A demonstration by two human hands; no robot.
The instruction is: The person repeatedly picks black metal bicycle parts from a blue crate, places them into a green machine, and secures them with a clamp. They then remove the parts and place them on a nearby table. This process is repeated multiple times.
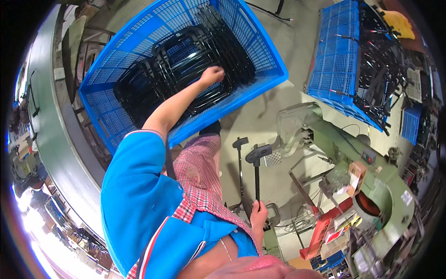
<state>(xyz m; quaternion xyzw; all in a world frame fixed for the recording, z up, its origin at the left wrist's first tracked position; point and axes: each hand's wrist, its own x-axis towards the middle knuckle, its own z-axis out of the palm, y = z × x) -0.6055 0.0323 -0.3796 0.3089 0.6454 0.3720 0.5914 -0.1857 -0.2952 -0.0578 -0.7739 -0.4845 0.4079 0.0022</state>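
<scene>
My left hand [213,76] is closed, reaching over the black bent-tube metal frames [186,65] stacked in a large blue plastic crate [186,135]. Whether its fingers grip one of the tubes cannot be made out. Lower down, my right hand [258,215] is wrapped round a black tube with a T-shaped end piece [258,153]. A second black rod with a similar, smaller-looking end [240,143] stands just left of it; whether the two are joined lower down is hidden.
To the right stands a green machine [371,181] with a clear guard [297,125] and a red tray [325,228]. Another blue crate [332,60] full of black rods is at the far right. A long green-grey bench [60,139] runs along the left.
</scene>
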